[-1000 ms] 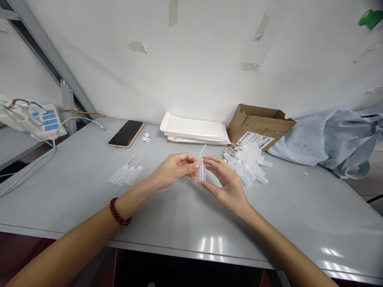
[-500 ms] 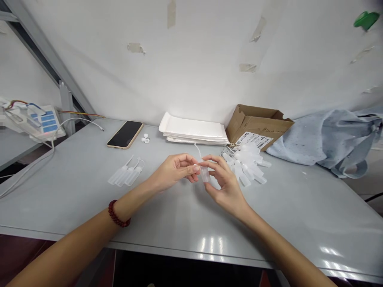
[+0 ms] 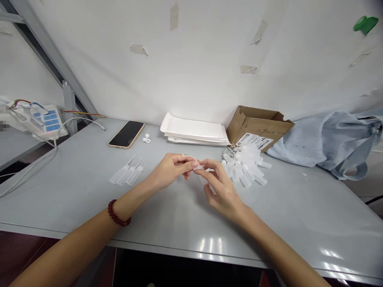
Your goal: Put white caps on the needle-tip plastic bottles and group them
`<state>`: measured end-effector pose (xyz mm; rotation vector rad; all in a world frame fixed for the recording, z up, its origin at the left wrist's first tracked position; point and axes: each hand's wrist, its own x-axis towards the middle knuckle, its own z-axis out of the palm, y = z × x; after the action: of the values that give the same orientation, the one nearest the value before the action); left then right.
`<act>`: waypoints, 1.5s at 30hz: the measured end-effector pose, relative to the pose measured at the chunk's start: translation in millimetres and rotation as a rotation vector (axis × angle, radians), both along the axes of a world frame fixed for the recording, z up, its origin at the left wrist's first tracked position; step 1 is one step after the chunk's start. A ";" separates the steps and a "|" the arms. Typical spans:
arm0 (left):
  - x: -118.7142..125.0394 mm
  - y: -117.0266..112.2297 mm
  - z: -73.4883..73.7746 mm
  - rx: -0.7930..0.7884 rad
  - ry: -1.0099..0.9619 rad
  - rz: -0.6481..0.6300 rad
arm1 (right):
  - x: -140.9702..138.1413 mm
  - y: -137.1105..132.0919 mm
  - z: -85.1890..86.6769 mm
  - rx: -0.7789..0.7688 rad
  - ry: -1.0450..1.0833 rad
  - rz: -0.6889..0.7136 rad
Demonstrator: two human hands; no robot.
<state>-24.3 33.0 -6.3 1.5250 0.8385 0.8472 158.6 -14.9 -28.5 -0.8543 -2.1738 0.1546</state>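
Above the middle of the table, a small translucent plastic bottle with a thin curved stem (image 3: pixel 198 167) is held between both hands. My left hand (image 3: pixel 173 169) pinches it at the stem end with thumb and forefinger. From the other side, the fingers of my right hand (image 3: pixel 221 185) close on the bottle, covering part of it. Similar bottles (image 3: pixel 127 174) lie side by side to the left, their thin stems pointing away. A loose pile of more such bottles (image 3: pixel 245 165) lies just beyond my right hand.
Behind the hands lies a stack of white envelopes (image 3: pixel 196 131). An open cardboard box (image 3: pixel 257 127) leans beside blue-grey cloth (image 3: pixel 302 139) at the right. A phone (image 3: pixel 127 134), small white pieces (image 3: pixel 146 138) and a white cable (image 3: pixel 55 145) are at the left.
The held bottle has turned, so its stem now bends left over my left fingers instead of standing up. My right fingers have shifted over its upper part.
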 end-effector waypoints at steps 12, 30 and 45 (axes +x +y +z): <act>-10.7 3.5 6.9 0.050 0.185 -0.098 | 1.1 -8.9 11.0 -0.460 -0.063 -0.170; 0.0 -9.7 6.6 0.167 0.095 -0.064 | -4.1 -11.5 21.7 -0.748 0.386 -0.034; 6.5 -13.7 0.0 0.025 0.083 -0.023 | -5.8 -4.2 19.1 -1.174 0.637 -0.061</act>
<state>-17.8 19.3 -6.3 1.5974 0.8718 0.7848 152.8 -19.1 -9.3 -1.2328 -1.3130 1.5373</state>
